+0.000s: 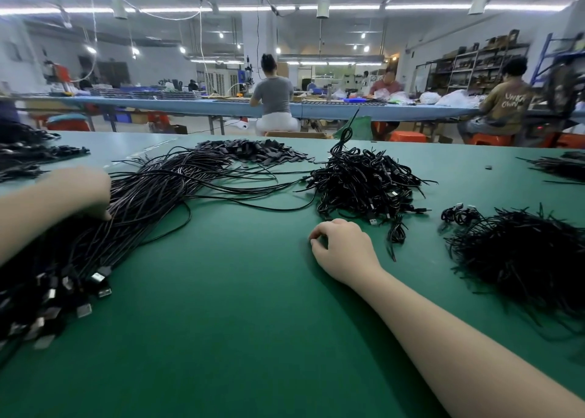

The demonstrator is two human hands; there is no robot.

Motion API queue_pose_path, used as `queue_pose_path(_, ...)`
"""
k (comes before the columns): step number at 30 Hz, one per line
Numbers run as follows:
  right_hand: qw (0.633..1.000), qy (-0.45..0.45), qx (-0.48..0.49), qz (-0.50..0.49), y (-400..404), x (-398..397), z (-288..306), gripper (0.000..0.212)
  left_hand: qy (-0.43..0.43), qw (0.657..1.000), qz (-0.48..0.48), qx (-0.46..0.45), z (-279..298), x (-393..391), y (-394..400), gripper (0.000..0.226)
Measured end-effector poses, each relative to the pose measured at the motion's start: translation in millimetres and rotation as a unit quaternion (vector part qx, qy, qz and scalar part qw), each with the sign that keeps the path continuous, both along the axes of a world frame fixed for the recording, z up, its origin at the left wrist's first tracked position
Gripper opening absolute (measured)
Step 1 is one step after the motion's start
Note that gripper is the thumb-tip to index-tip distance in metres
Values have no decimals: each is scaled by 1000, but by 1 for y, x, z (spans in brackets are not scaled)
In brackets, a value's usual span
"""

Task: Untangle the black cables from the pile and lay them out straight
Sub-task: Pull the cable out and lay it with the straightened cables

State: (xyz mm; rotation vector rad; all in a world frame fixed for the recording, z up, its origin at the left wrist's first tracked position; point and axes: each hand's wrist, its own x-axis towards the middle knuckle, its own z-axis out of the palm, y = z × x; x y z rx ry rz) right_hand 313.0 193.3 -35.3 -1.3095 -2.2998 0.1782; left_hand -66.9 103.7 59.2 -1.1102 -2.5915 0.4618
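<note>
Resting, two hands [343, 248] flank one tangled cable pile [364, 183].

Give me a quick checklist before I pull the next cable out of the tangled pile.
1. Right hand free: ok, fingers loosely curled on the green mat, holding nothing.
2. Left hand steadying the straightened bundle: ok, it rests on the cables.
3. Tangled pile within reach: ok, just beyond the right hand.
4. A loose end to grab: ok, a USB plug sticks out near the hand.
5. Bare mat between bundle and pile: ok.
6. Whether that cable pulls free: cannot tell.
</note>
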Motion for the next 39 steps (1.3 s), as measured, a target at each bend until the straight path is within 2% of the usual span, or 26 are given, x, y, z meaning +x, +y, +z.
queue_pose_path(4, 1000, 8, -8, -1, 1, 0, 0, 20, -28, 1000, 7, 1, -4, 1, 1, 64)
queue_pose_path(7, 1000, 15, -15, 1, 2, 1, 1, 19, -30, 999, 5, -16, -8, -6, 0, 62)
queue_pose_path(9, 1000, 18, -13, 3, 2, 1, 0, 19, -32, 999, -8, -30, -11, -24, -1, 55)
queue_pose_path(11, 1000, 20, -8, 3, 2, 1, 0, 19, -19, 998, -53, -18, -20, -48, -7, 33)
queue_pose_path(12, 1000, 20, -7, 3, 2, 1, 0, 19, -6, 996, -84, 4, -29, -65, -9, 25)
queue_pose_path(13, 1000, 18, -6, 4, 2, 1, 0, 19, 4, 992, -119, 48, -39, -75, -13, 25)
queue_pose_path(15, 1000, 16, -7, 6, 2, 1, -1, 19, -41, 962, -195, 187, -58, -101, -21, 31)
queue_pose_path(16, 1000, 16, -6, 6, 2, 2, -1, 19, -82, 944, -229, 224, -64, -110, -26, 31)
queue_pose_path(18, 1000, 16, -6, 6, 2, 2, 0, 19, -164, 921, -264, 235, -73, -122, -34, 27)
queue_pose_path(20, 1000, 15, -6, 6, 2, 1, 0, 19, -214, 920, -250, 212, -73, -126, -38, 28)
queue_pose_path(22, 1000, 12, -5, 6, 2, 1, 0, 19, -174, 928, -261, 200, -72, -121, -37, 26)
queue_pose_path(24, 1000, 10, -7, 5, 3, 1, 0, 19, -84, 928, -283, 226, -71, -111, -34, 28)
queue_pose_path(26, 1000, 12, -9, 5, 3, 1, 0, 19, -6, 940, -268, 211, -68, -96, -31, 36)
queue_pose_path(28, 1000, 12, -10, 5, 2, 1, 0, 19, 25, 967, -211, 143, -64, -88, -25, 41)
queue_pose_path(32, 1000, 16, -11, 3, 1, 1, 1, 19, -15, 990, -112, 84, -39, -66, -18, 41)
queue_pose_path(36, 1000, 20, -8, 2, 2, 1, 0, 19, -91, 984, -78, 129, -20, -49, -25, 34)
queue_pose_path(39, 1000, 21, -3, 0, 3, 1, 0, 18, -178, 944, -116, 251, -14, -51, -27, 38)
